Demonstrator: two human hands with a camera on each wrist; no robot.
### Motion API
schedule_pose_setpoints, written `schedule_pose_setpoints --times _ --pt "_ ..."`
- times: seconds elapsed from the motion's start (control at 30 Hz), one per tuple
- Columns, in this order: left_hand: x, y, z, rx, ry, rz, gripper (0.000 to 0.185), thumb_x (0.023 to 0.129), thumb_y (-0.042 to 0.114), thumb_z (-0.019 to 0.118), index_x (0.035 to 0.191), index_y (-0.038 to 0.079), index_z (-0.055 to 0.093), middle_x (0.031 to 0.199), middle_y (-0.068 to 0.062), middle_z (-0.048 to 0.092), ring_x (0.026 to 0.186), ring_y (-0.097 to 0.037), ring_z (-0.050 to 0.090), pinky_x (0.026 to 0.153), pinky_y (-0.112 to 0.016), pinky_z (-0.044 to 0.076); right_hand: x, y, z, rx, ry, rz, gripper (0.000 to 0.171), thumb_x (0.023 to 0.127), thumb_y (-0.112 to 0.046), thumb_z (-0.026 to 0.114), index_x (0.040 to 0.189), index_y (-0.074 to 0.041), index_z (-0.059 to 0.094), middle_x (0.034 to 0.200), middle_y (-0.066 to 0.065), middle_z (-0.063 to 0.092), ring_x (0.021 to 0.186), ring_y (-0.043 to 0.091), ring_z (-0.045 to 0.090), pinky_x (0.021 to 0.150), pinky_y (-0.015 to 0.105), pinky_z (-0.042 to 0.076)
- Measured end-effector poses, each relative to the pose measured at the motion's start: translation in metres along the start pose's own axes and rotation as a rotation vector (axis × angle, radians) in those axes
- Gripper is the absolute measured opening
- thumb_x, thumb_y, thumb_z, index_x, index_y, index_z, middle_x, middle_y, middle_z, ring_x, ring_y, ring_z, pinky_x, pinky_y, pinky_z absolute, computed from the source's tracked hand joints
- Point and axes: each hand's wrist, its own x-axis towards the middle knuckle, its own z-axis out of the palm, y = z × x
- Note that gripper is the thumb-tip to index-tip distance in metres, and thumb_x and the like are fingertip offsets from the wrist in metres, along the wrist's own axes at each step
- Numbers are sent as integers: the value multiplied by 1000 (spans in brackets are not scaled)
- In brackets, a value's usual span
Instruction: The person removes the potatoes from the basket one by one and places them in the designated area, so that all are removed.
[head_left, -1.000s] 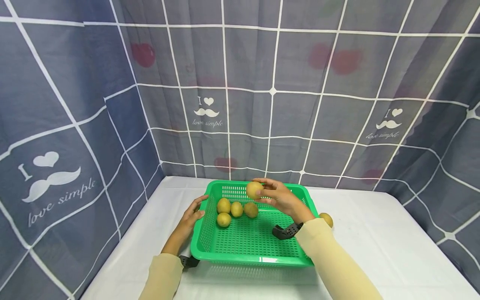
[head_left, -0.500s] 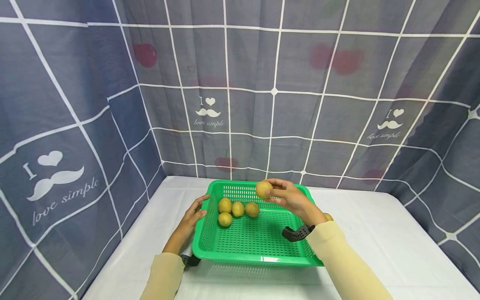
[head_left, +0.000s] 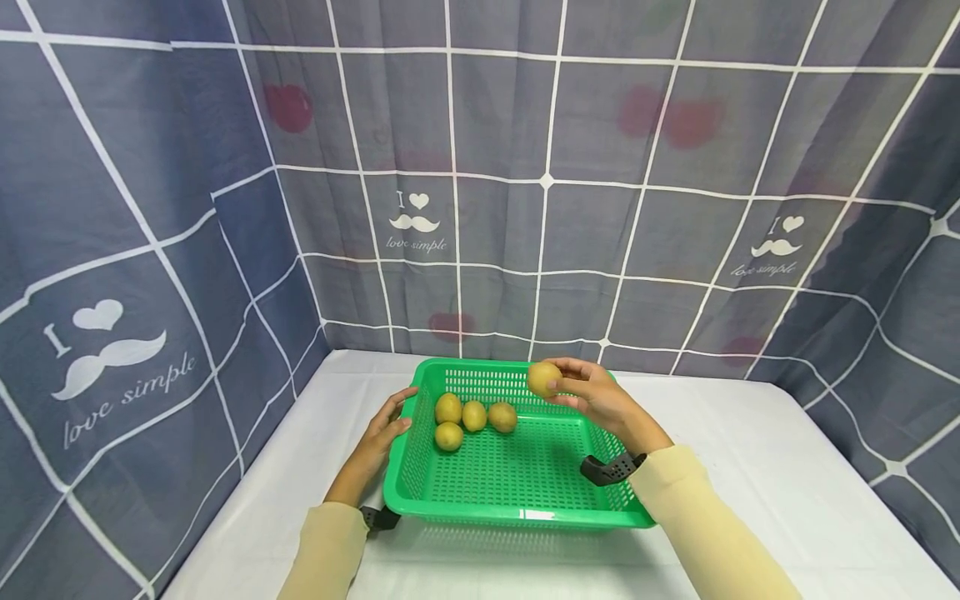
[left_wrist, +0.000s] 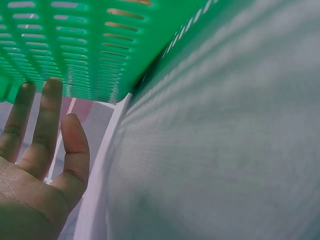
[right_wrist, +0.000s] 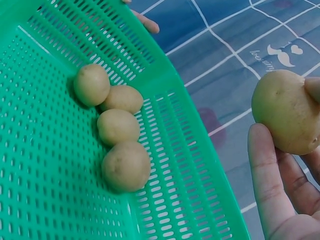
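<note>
Head view — potato (head_left: 543, 378) in right hand (head_left: 600, 400), above basket (head_left: 517, 508)

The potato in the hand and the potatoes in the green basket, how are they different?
The held potato is up in the air, pinched by the right hand; the four potatoes lie on the green basket floor. The held potato is alone; the four potatoes huddle together at the basket's far left. All are yellowish-brown, roundish and about the same size.

green basket (head_left: 510, 492): near and right floor open | far-left corner blocked by four potatoes (head_left: 472, 417) | left rim flanked by left hand (head_left: 384, 433) | air over far rim occupied by right hand (head_left: 603, 400) holding potato (head_left: 543, 379)
</note>
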Motion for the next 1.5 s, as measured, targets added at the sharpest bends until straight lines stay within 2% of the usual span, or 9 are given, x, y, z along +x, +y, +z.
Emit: schedule_pose_setpoints --times 0.1,0.23,0.43,0.67,1.0,1.13,1.27,1.4,1.5 --pt "1 0 0 16 5 -17 60 106 10 44 162 -7 32 170 -35 25 156 -52 25 118 -54 36 -2 1 -4 -11 6 3 52 100 5 61 148 20 46 126 7 64 112 17 68 97 33 60" --pt "1 0 0 1 3 -24 61 106 10 44 163 -7 32 172 -35 18 159 -55 15 122 -66 26 -7 1 -8 -33 13 6 51 101 5 60 147 20 47 127 7 63 112 17 68 98 34 59" --pt "1 -1 0 -6 6 -5 61 104 9 44 161 -10 32 170 -38 23 158 -52 24 121 -62 29 -16 -4 -15 -56 6 -7 50 103 3 61 147 19 46 126 4 66 112 16 69 98 33 59" --pt "1 0 2 -29 0 -4 60 105 9 44 161 -10 31 173 -36 15 160 -57 4 123 -74 15 -25 -11 -25 -63 6 -26 44 103 3 61 144 17 51 125 4 66 111 17 70 96 32 60" --pt "1 0 -1 -3 24 -14 59 105 9 45 161 -7 34 169 -34 29 151 -34 35 109 -28 42 -40 -19 -37 -71 29 -5 47 104 4 59 147 18 48 126 3 66 112 16 70 98 31 59" --pt "1 -1 -2 -8 7 -22 60 106 10 44 162 -7 31 173 -33 19 160 -49 20 122 -52 32 -45 -21 -43 -81 31 4 45 104 3 61 146 17 49 125 3 66 111 16 70 99 31 59" --pt "1 -1 -2 -10 -9 -23 60 107 11 43 163 -6 29 175 -34 11 161 -57 6 123 -74 15 -49 -20 -51 -83 27 -2 37 105 2 61 141 9 58 124 2 68 110 16 71 98 32 59" --pt "1 -2 -2 -10 -4 -13 60 107 11 43 162 -7 30 174 -35 10 160 -58 2 123 -76 12 -53 -18 -57 -65 23 -6 31 105 3 61 136 2 64 123 1 69 110 15 71 98 32 59" --pt "1 -3 -3 2 5 -8 59 106 10 43 162 -6 32 172 -36 18 160 -52 19 124 -63 27 -56 -18 -61 -48 25 -8 30 105 4 60 134 0 66 122 1 69 110 15 71 96 31 60"
